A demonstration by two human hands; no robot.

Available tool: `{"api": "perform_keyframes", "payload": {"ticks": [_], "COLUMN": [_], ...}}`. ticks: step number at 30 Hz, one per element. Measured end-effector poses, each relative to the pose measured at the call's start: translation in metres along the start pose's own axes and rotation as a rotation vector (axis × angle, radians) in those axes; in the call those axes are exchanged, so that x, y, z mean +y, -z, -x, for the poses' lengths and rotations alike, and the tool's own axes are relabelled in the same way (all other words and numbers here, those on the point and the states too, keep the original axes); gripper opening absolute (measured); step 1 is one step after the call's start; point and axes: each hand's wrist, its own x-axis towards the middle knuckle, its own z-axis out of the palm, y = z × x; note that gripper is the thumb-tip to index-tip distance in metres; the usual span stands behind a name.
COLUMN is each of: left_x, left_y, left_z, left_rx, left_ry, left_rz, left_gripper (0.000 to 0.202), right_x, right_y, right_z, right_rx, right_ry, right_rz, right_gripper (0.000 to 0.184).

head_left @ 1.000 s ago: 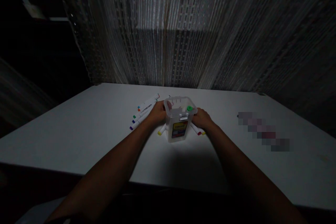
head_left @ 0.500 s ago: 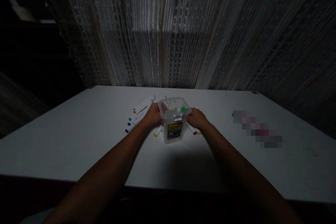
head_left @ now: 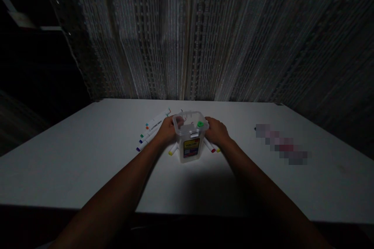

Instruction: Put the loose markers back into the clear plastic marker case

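A clear plastic container (head_left: pixel 180 151) with a yellow and dark label stands near the middle of the table, its open top facing up. My left hand (head_left: pixel 167 129) is closed at its left side, some fingers showing blurrily through the clear wall. On the opposite side, my right hand (head_left: pixel 216 130) curls against the rim, with its fingertips hidden behind the container. A green marker end (head_left: pixel 200 124) shows at the right inside the rim; whether my fingers touch it I cannot tell. White markers (head_left: pixel 152 132) with coloured ends lie beside my left hand.
More markers poke out by the container: a yellow-ended marker (head_left: pixel 173 149) at left and a red-ended marker (head_left: pixel 209 146) at right. A blurred-out pinkish object (head_left: pixel 282 144) lies on the white table (head_left: pixel 73 163). A hanging curtain (head_left: pixel 187 39) closes off the back.
The view has shifted slightly, so everything on the table sits a little further left and lower. Both hands stay at the container, with no clear change in their hold.
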Motion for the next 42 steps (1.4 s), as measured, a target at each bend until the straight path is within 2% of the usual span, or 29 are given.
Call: {"api": "perform_keyframes", "payload": {"ticks": [2, 4, 8, 12, 17, 26, 31, 37, 42], "left_x": [0.001, 0.003, 0.007, 0.013, 0.021, 0.024, 0.027, 0.019, 0.011], "left_y": [0.001, 0.002, 0.007, 0.010, 0.009, 0.007, 0.004, 0.005, 0.006], "left_z": [0.000, -0.001, 0.000, 0.003, 0.006, 0.008, 0.007, 0.006, 0.004], "left_rx": [0.019, 0.068, 0.226, 0.354, 0.461, 0.453, 0.425, 0.403, 0.378], "left_ry": [0.005, -0.019, -0.060, 0.023, 0.051, -0.026, -0.062, -0.064, -0.034], "left_rz": [-0.025, -0.085, -0.158, -0.083, -0.077, -0.042, -0.026, -0.025, -0.033], "left_gripper": [0.015, 0.015, 0.021, 0.029, 0.030, 0.031, 0.035, 0.033, 0.026], "right_x": [-0.002, -0.005, -0.011, -0.017, -0.017, -0.011, -0.001, 0.007, 0.007], "right_y": [0.004, 0.007, 0.011, 0.010, 0.005, 0.001, -0.003, -0.012, -0.012], "right_z": [0.001, 0.002, 0.004, 0.007, 0.007, 0.006, 0.003, 0.001, 0.001], "right_rx": [0.079, 0.103, 0.072, 0.056, 0.062, 0.088, 0.077, -0.037, -0.061], "right_ry": [0.012, 0.006, 0.044, 0.099, 0.046, 0.004, -0.037, -0.022, -0.005], "right_rz": [0.043, 0.101, 0.206, 0.232, 0.216, 0.174, 0.137, 0.146, 0.157], "right_gripper": [0.043, 0.038, 0.034, 0.036, 0.035, 0.038, 0.032, 0.035, 0.036]}}
